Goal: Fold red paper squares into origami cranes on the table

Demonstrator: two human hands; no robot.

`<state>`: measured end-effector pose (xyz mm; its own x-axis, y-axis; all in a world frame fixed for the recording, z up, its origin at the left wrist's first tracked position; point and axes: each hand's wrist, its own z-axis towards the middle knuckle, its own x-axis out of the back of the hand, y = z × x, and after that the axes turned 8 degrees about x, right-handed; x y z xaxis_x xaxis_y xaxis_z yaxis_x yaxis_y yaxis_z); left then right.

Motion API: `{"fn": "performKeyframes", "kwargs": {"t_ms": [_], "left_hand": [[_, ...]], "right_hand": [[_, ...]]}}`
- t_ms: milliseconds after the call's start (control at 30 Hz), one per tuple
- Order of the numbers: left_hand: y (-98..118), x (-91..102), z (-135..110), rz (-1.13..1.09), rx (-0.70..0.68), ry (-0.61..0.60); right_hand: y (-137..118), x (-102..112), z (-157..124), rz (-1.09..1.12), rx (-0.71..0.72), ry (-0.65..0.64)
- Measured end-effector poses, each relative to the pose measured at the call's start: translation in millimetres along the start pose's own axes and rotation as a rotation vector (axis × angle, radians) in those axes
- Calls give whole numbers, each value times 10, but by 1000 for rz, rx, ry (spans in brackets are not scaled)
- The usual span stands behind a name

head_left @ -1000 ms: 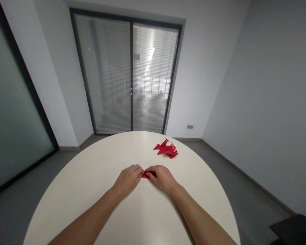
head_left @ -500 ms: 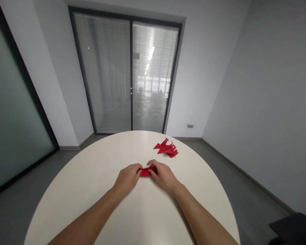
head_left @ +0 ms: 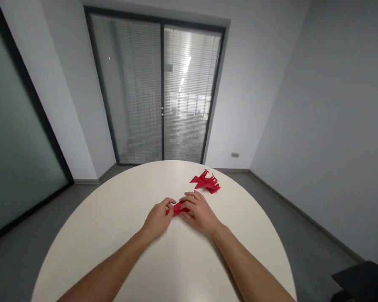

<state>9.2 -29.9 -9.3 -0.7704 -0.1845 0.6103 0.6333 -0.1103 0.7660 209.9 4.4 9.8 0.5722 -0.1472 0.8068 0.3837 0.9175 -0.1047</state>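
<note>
A small folded piece of red paper [head_left: 177, 208] lies between my hands on the white table. My left hand [head_left: 159, 216] pinches its left end between thumb and fingers. Over its right end curl the fingers of my right hand [head_left: 200, 211], gripping the paper and hiding part of it. Just beyond my right hand rests a cluster of folded red paper cranes [head_left: 206, 182], with pointed wings and thin necks; they overlap one another.
The round white table [head_left: 107, 222] fills the lower view, its curved edge on both sides and at the back. A dark chair [head_left: 363, 279] stands at the lower right. Behind the table is a glass door [head_left: 138, 96] with blinds.
The red paper has tilted, its right end now farther up. My right hand's fingers have shifted forward and over the paper, while my left hand has moved slightly left along it.
</note>
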Motion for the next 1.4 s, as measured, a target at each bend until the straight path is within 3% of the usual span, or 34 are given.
{"fn": "performKeyframes", "kwargs": {"t_ms": [333,633,767,1000,1167,1400], "left_hand": [[39,5,-4,-191,38,-68],[30,-42,43,-493,203,-207],[65,-19,28,-503,259,-259],[41,-22,25,-488,241,-280],[-1,-42,56,-584,178,-193],[-3,-58,78,-617,161,-37]], "right_hand": [[-43,43,36,31,9,-64],[-76,68,50,11,78,-54],[-49,54,49,-5,107,-23],[-20,57,42,20,93,-28],[-5,36,14,6,27,35],[-73,-2,0,57,-223,259]]}}
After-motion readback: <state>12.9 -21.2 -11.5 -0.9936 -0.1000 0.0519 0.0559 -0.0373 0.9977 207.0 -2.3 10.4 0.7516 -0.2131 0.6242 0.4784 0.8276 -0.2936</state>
